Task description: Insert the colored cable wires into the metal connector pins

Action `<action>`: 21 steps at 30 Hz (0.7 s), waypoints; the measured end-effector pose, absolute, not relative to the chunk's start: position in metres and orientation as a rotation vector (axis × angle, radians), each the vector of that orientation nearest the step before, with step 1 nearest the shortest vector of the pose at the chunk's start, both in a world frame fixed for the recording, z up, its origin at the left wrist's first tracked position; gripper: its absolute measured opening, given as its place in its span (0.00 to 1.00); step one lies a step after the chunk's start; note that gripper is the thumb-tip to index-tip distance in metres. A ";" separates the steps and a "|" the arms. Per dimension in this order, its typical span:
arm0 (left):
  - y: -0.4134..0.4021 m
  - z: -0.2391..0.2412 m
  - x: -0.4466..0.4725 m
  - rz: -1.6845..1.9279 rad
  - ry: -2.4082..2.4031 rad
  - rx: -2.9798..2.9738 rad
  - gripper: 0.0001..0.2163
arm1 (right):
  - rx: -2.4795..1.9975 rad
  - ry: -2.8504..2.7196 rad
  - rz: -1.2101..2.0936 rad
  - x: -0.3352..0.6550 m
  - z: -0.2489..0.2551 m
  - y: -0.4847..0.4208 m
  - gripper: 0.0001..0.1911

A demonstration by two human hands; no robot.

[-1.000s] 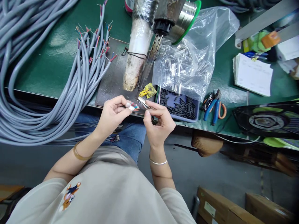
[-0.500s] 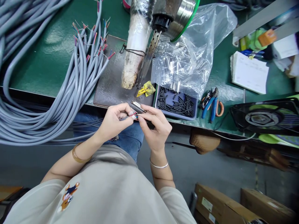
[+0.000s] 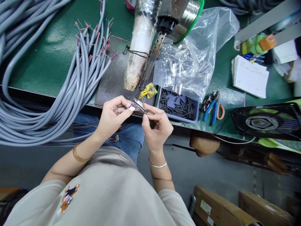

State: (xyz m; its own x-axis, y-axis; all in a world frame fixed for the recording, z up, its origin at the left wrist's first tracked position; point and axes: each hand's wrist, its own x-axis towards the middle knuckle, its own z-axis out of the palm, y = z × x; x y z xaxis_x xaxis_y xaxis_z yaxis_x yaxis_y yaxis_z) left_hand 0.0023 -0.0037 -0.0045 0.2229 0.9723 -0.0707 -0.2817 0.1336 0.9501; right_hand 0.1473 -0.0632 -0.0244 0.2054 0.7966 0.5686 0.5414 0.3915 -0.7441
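Note:
My left hand [image 3: 112, 113] pinches the thin coloured wires [image 3: 136, 109] at the end of a cable, thumb against forefinger. A metal multi-pin connector [image 3: 139, 104] lies slantwise between my hands, and my right hand [image 3: 158, 125] grips its lower right end with thumb and fingers. The wire tips are close against the connector's row of pins; whether they touch it I cannot tell. Just beyond the connector, the perforated metal shaft of a soldering iron [image 3: 154, 58] points down toward a yellow sponge [image 3: 151, 90]. Another small connector [image 3: 115, 138] hangs over my lap.
Grey cables [image 3: 77, 88] with stripped ends fill the left side. A wrapped white tube [image 3: 138, 47] and a solder spool [image 3: 188, 18] stand ahead. Right of my hands are a bin [image 3: 181, 117] of black tubing pieces, a plastic bag [image 3: 202, 59], blue-handled cutters [image 3: 213, 108] and a fan [image 3: 263, 121].
The connector has tilted more steeply and shifted slightly right. My left hand has moved a little up and left; my right thumb has moved to the connector's lower end. The view has shifted slightly.

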 end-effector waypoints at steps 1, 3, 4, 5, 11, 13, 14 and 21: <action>-0.003 -0.005 0.003 1.111 0.896 1.015 0.08 | -1.273 -1.474 0.256 0.147 -0.024 -0.062 0.06; -0.001 -0.006 0.003 1.118 0.909 1.027 0.07 | -1.277 -1.490 0.222 0.147 -0.023 -0.059 0.06; -0.001 -0.006 0.003 1.122 0.913 1.033 0.07 | -1.278 -1.493 0.200 0.147 -0.023 -0.058 0.06; -0.001 -0.006 0.003 1.125 0.918 1.037 0.07 | -1.277 -1.494 0.178 0.147 -0.022 -0.056 0.07; 0.001 -0.004 0.005 1.117 0.965 1.056 0.07 | -1.283 -1.506 0.099 0.146 -0.020 -0.051 0.07; 0.002 -0.004 0.005 1.117 0.974 1.061 0.07 | -1.291 -1.511 0.080 0.146 -0.019 -0.050 0.07; 0.002 -0.004 0.005 1.118 0.973 1.064 0.07 | -1.291 -1.512 0.071 0.146 -0.019 -0.049 0.07; 0.003 0.000 0.005 1.143 0.962 1.084 0.06 | -1.271 -1.532 0.014 0.146 -0.014 -0.046 0.09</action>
